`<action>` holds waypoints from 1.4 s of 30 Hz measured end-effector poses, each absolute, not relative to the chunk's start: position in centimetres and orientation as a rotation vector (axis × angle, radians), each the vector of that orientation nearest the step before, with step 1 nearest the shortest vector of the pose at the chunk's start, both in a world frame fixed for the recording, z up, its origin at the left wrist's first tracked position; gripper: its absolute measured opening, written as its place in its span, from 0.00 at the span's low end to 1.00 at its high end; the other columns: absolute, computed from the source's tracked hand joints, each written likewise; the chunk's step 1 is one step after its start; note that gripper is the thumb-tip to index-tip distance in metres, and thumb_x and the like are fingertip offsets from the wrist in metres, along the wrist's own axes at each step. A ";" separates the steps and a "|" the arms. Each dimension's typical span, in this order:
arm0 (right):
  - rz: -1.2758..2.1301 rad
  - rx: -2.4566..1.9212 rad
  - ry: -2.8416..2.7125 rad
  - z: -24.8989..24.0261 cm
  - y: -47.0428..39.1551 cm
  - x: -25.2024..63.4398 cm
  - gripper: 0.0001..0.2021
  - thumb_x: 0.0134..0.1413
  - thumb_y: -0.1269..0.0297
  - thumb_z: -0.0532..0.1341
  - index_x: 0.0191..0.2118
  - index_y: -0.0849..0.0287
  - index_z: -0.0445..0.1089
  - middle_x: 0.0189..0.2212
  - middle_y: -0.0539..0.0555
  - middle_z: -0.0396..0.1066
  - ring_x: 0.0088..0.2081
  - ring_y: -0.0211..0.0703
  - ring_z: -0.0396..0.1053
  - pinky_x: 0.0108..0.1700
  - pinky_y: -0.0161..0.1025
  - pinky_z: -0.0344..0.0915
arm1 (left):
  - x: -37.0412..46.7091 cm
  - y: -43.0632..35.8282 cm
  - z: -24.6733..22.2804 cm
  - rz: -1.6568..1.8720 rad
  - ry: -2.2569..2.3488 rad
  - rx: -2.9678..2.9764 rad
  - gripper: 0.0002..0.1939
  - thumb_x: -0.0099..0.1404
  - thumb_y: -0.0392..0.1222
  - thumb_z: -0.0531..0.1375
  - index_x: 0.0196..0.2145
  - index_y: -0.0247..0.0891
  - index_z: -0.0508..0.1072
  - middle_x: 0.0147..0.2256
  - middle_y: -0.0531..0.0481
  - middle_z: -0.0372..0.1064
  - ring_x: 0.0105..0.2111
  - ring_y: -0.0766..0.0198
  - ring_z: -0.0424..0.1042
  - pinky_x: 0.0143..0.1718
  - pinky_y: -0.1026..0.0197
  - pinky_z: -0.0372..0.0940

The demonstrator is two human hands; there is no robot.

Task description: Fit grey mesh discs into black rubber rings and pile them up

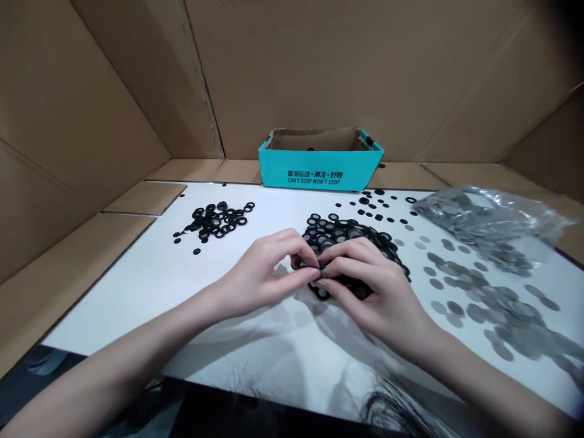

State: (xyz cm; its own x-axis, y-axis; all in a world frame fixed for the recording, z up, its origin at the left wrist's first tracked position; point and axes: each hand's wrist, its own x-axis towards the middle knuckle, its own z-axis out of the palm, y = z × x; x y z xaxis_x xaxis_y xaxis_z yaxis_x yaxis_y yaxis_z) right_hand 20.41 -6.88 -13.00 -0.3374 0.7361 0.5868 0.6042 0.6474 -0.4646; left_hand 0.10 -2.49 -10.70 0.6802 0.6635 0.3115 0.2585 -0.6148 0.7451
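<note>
Hair strands (396, 407): dark and loose at the near edge of the white tabletop (137, 292); they could drag pieces if the head dips.
Grey discs (506, 301): spread thinly over the right side, many overlapping; the right forearm lies close, so a sideways sweep might scatter them.
Left hand (269, 274): comes in from the left, thumb and forefinger pinched narrow on the piece.
Right hand (374, 280): mirrors it from the right, thumb and fingertips closed on the same piece.
Small dark piece (322, 275): between both sets of fingertips, just over the pile's near left edge; mostly hidden, so its exact form cannot be told. A slip of the pinch would likely drop it among lookalikes.
Pile of black rings with grey centres (347, 228): heaped beneath and beyond the right hand; a knuckle could topple its loose edge.
Black rings (214, 222): loose cluster, far left.
Clear plastic bag (483, 213): far right, grey discs at its mouth; a tug might spill more.
Small black discs (378, 217): strewn beyond the pile.
Turquoise box (319, 165): open-topped, far centre, before the cardboard panel (356, 67).
</note>
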 end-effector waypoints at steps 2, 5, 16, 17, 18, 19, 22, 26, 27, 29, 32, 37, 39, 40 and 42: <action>0.337 -1.028 -2.057 -12.7 -6.8 20.6 0.09 0.58 0.72 0.62 0.27 0.56 0.71 0.35 0.54 0.75 0.38 0.44 0.70 0.39 0.43 0.68 | -0.1 -2.3 -10.5 0.664 0.709 2.232 0.05 0.70 0.40 0.58 0.36 0.38 0.71 0.37 0.48 0.69 0.38 0.63 0.69 0.41 0.61 0.65; 0.407 -1.025 -2.056 -12.3 -6.7 20.9 0.09 0.58 0.72 0.62 0.27 0.56 0.72 0.36 0.54 0.74 0.39 0.44 0.71 0.40 0.42 0.68 | -0.5 -2.1 -10.2 0.547 0.684 2.302 0.05 0.72 0.40 0.56 0.38 0.38 0.69 0.39 0.48 0.69 0.39 0.63 0.68 0.43 0.61 0.63; 0.528 -0.973 -2.078 -11.6 -7.0 21.0 0.07 0.58 0.71 0.62 0.29 0.56 0.68 0.37 0.53 0.71 0.41 0.44 0.70 0.43 0.41 0.68 | -1.0 -1.9 -9.4 0.470 0.541 2.247 0.03 0.69 0.37 0.57 0.37 0.37 0.70 0.42 0.46 0.69 0.41 0.62 0.69 0.44 0.61 0.66; 0.534 -0.970 -2.071 -11.6 -7.0 21.0 0.07 0.58 0.71 0.62 0.29 0.56 0.68 0.37 0.53 0.71 0.41 0.43 0.70 0.43 0.41 0.68 | -1.0 -1.8 -9.4 0.481 0.540 2.247 0.03 0.69 0.37 0.57 0.37 0.36 0.70 0.41 0.46 0.69 0.42 0.62 0.69 0.45 0.61 0.66; 0.529 -0.973 -2.068 -11.7 -7.0 21.0 0.07 0.58 0.71 0.62 0.28 0.56 0.68 0.37 0.53 0.71 0.41 0.43 0.70 0.43 0.40 0.68 | -1.0 -1.7 -9.5 0.492 0.542 2.245 0.03 0.69 0.37 0.58 0.37 0.36 0.70 0.41 0.46 0.69 0.42 0.63 0.69 0.45 0.61 0.65; 0.512 -0.977 -2.070 -11.7 -6.9 21.0 0.07 0.58 0.71 0.62 0.28 0.56 0.68 0.37 0.54 0.71 0.42 0.44 0.70 0.43 0.41 0.68 | -1.0 -1.7 -9.6 0.501 0.545 2.243 0.03 0.69 0.38 0.58 0.37 0.36 0.71 0.40 0.46 0.69 0.41 0.63 0.69 0.45 0.61 0.65; 0.451 -1.000 -2.099 -11.7 -6.9 21.0 0.07 0.58 0.70 0.62 0.28 0.57 0.69 0.37 0.54 0.71 0.41 0.45 0.69 0.43 0.44 0.67 | -0.8 -1.8 -9.7 0.514 0.558 2.236 0.03 0.69 0.37 0.58 0.37 0.36 0.71 0.39 0.47 0.69 0.41 0.63 0.69 0.44 0.61 0.65; 0.479 -1.020 -2.079 -11.7 -6.9 21.0 0.07 0.58 0.69 0.62 0.29 0.57 0.69 0.37 0.55 0.71 0.42 0.45 0.69 0.44 0.45 0.66 | -0.7 -2.0 -9.7 0.540 0.560 2.238 0.02 0.68 0.35 0.59 0.37 0.34 0.71 0.38 0.47 0.69 0.40 0.64 0.68 0.44 0.61 0.64; 0.496 -1.021 -2.068 -11.7 -6.9 21.0 0.07 0.58 0.69 0.62 0.29 0.57 0.70 0.37 0.55 0.71 0.42 0.45 0.69 0.44 0.44 0.66 | -0.7 -2.0 -9.6 0.544 0.559 2.239 0.02 0.68 0.35 0.59 0.36 0.34 0.71 0.38 0.47 0.69 0.39 0.64 0.68 0.44 0.61 0.64; 0.523 -1.022 -2.054 -11.8 -6.9 21.0 0.07 0.59 0.69 0.62 0.29 0.57 0.70 0.37 0.54 0.71 0.42 0.44 0.69 0.44 0.43 0.65 | -0.6 -2.0 -9.6 0.539 0.561 2.244 0.02 0.67 0.34 0.59 0.36 0.33 0.71 0.37 0.47 0.69 0.39 0.65 0.68 0.43 0.62 0.64; 0.500 -1.030 -2.055 -11.9 -6.9 20.9 0.07 0.59 0.70 0.61 0.29 0.58 0.70 0.37 0.55 0.70 0.42 0.44 0.69 0.44 0.43 0.65 | -0.6 -2.0 -9.6 0.542 0.573 2.239 0.02 0.67 0.34 0.59 0.36 0.33 0.71 0.37 0.47 0.69 0.38 0.65 0.68 0.43 0.62 0.64; 0.439 -1.010 -2.069 -12.1 -6.9 20.8 0.06 0.59 0.71 0.61 0.30 0.58 0.70 0.37 0.55 0.70 0.42 0.44 0.68 0.44 0.44 0.65 | -0.6 -2.0 -9.6 0.535 0.572 2.215 0.05 0.69 0.37 0.59 0.37 0.33 0.73 0.37 0.47 0.70 0.39 0.65 0.69 0.43 0.62 0.64; 0.441 -1.008 -2.073 -12.1 -6.9 20.8 0.06 0.59 0.71 0.61 0.30 0.58 0.70 0.37 0.55 0.70 0.42 0.44 0.68 0.44 0.44 0.65 | -0.6 -2.0 -9.7 0.542 0.579 2.216 0.05 0.69 0.38 0.59 0.36 0.33 0.73 0.37 0.48 0.70 0.38 0.65 0.69 0.43 0.62 0.63; 0.444 -1.009 -2.073 -12.1 -6.9 20.8 0.07 0.59 0.71 0.60 0.30 0.58 0.70 0.37 0.54 0.70 0.42 0.44 0.68 0.43 0.44 0.65 | -0.5 -2.0 -9.8 0.550 0.588 2.213 0.06 0.70 0.38 0.59 0.36 0.34 0.73 0.36 0.49 0.70 0.38 0.66 0.69 0.42 0.62 0.63; 0.463 -1.005 -2.062 -12.1 -6.8 20.9 0.07 0.59 0.71 0.60 0.30 0.58 0.70 0.36 0.54 0.70 0.42 0.43 0.68 0.43 0.43 0.65 | -0.4 -2.1 -9.9 0.572 0.619 2.202 0.06 0.70 0.39 0.59 0.35 0.34 0.72 0.35 0.50 0.69 0.36 0.67 0.68 0.40 0.63 0.62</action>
State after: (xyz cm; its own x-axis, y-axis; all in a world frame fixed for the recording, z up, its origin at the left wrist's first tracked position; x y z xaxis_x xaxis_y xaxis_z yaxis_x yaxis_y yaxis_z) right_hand 20.85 -6.82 -12.14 -0.3829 0.7840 0.4886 0.4996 0.6206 -0.6043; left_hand -0.35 -2.07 -9.89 0.7816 0.5902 0.2018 0.2475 -0.5905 0.7682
